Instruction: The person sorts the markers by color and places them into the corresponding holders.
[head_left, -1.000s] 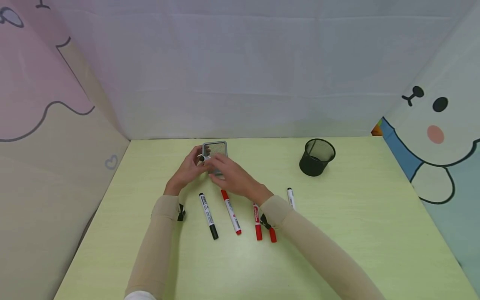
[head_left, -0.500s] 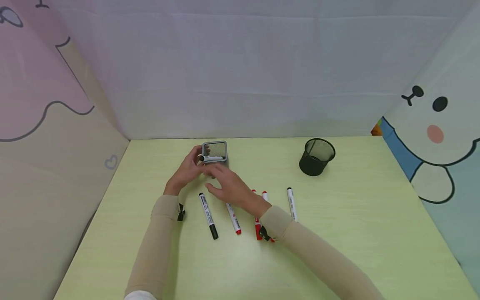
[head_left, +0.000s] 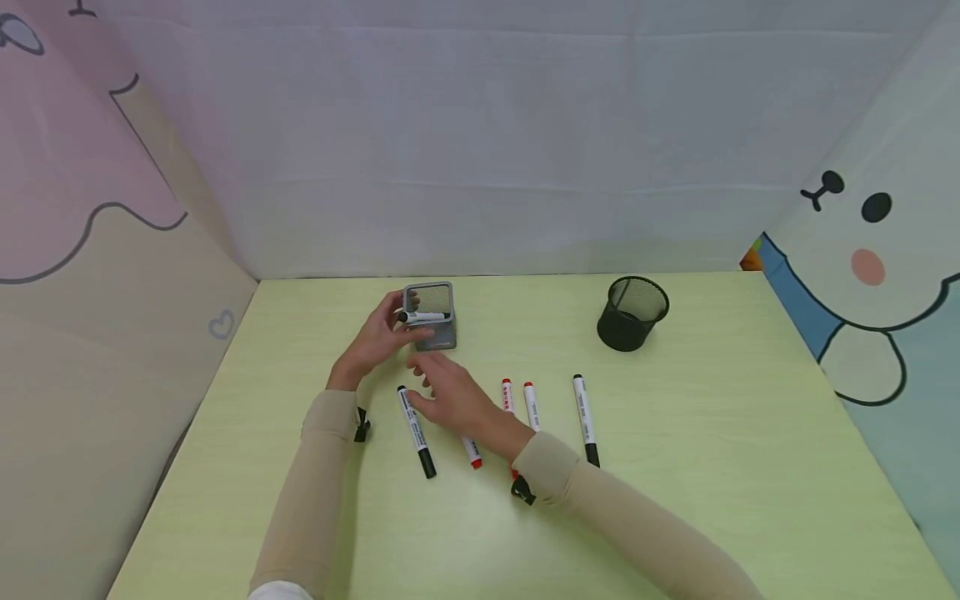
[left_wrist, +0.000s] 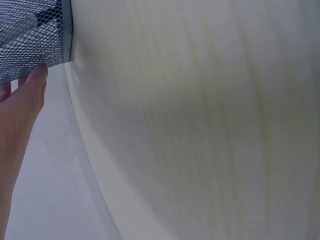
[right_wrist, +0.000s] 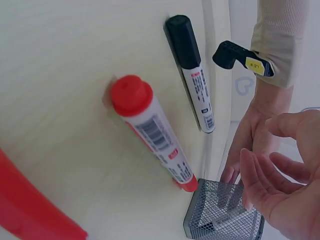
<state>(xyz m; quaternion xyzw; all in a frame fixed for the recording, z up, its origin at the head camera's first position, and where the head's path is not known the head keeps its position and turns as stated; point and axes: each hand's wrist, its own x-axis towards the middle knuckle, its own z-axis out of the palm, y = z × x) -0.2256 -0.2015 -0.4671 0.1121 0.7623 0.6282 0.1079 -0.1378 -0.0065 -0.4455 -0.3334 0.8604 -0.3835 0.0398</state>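
Note:
A square silver mesh pen holder (head_left: 444,337) stands near the table's back edge. My left hand (head_left: 372,337) grips its left side, thumb across the front and fingers behind. Inside leans a black-capped marker (head_left: 426,317), seen through the mesh in the left wrist view. My right hand (head_left: 459,402), fingers loosely bent and holding nothing, hovers in front of the holder. Beneath it lies a red-capped marker (right_wrist: 155,132), partly hidden in the head view. To its left is a black-capped marker (head_left: 417,432).
Two more red-capped markers lie under the right forearm, one marker (head_left: 531,406) partly covered by the sleeve. Another black-capped marker (head_left: 583,417) lies farther right. A round black mesh pen cup (head_left: 630,321) stands at the back right. A curtain (head_left: 525,150) hangs behind the table.
My right hand has let go of the marker, now in the silver holder, and drawn back toward the front over the red-capped marker. My left hand has stayed on the holder.

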